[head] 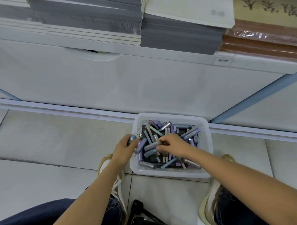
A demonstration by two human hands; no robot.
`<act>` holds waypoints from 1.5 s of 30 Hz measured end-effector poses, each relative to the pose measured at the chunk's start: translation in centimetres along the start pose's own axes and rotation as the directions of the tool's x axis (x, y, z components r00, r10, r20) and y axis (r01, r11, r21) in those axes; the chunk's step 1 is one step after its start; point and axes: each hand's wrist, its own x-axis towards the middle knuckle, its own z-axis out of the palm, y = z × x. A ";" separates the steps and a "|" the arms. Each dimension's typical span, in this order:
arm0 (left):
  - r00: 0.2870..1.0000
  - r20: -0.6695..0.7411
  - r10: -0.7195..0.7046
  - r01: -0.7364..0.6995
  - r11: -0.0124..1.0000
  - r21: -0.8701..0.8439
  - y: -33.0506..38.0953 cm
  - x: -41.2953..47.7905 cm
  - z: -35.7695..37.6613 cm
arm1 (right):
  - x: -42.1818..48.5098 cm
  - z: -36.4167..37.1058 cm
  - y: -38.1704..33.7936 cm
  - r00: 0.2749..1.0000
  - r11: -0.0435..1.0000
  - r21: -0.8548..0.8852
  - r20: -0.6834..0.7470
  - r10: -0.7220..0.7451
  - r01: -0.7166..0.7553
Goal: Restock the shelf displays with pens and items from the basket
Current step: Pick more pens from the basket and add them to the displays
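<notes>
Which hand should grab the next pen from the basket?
Right hand: its fingers are inside the basket, pinching a grey pen. Left hand sits at the rim, gripping a blue pen.

Your forearms (pixel 90 196) are bare down to the left hand (pixel 124 148) and right hand (pixel 173 145). You wear dark blue jeans (pixel 29 218). Your left shoe (pixel 105 163) and right shoe (pixel 208 206) are low sneakers in tan and cream panels, with flat white laces (pixel 117 183).

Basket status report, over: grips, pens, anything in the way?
Left grip holds a bluish pen beside the white basket. Right grip pinches a grey pen inside it. Basket piled with pens, on the floor. Nothing blocking.
</notes>
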 end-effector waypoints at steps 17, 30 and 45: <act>0.972 0.193 -0.137 0.159 0.982 -0.104 1.2 -0.5 -0.4 | -0.2 1.2 -1.0 0.988 0.937 0.345 -0.117 0.098 -0.052; 0.991 0.045 -0.127 0.134 0.957 -0.257 1.7 -0.4 -1.2 | -0.7 0.2 -1.5 0.997 0.993 -0.116 0.072 0.037 -0.029; 0.913 -0.023 0.408 -0.388 0.846 -0.365 22.1 -5.1 2.2 | -10.9 -16.8 -11.7 0.938 0.870 0.360 -0.200 -0.282 0.338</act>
